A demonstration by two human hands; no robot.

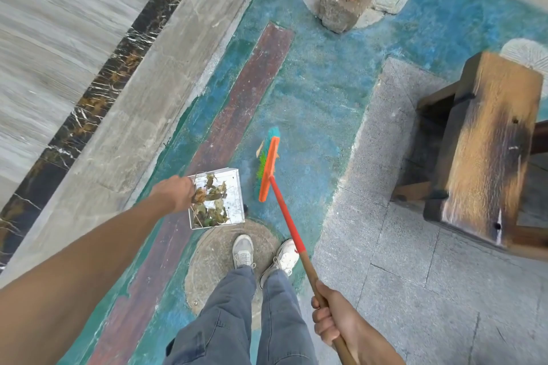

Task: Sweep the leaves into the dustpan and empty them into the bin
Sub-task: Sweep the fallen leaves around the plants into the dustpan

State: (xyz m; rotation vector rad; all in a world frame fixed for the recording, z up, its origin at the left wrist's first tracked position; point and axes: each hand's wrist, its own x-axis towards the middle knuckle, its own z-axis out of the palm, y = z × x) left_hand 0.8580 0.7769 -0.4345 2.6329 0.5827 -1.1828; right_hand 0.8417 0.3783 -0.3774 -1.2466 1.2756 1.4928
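- The painted blue-green concrete floor (320, 92) runs ahead between a grey stone kerb (154, 92) on the left and a scorched wooden bench (489, 139) on the right; this open lane is the room for walking.
- No bin shows anywhere in view, so which way to carry the load cannot be told from here.
- The broom with an orange head and green-blue bristles (268, 169) lies head forward, its orange-and-wood handle slanting back to the right hand (332, 317), which is wrapped closed around the shaft.
- The square metal dustpan (234, 187) sits just left of the broom head, ahead of the feet, and looks lifted off the floor; the left hand (175, 192) grips its near-left edge, fingers hidden.
- The dry brown leaves (210, 201) are piled inside the pan; sweeping looks done, emptying remains.
- One leaf (260, 147) clings by the bristles.
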